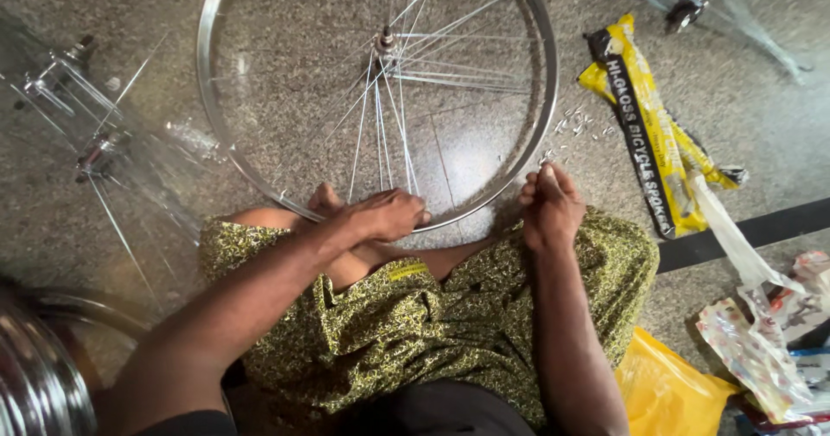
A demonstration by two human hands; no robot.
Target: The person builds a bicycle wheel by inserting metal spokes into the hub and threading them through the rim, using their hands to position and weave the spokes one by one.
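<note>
Two hands at work over a silver bicycle rim (259,181) lying flat on the speckled floor (761,99), against the crossed legs. Left hand (380,216) closed on the rim's near edge, among loose spokes (380,133). Right hand (550,207) to the right, fingers pinched together, just near a scatter of small metal nipples (577,127). Farther right, a yellow spoke packet (648,133).
</note>
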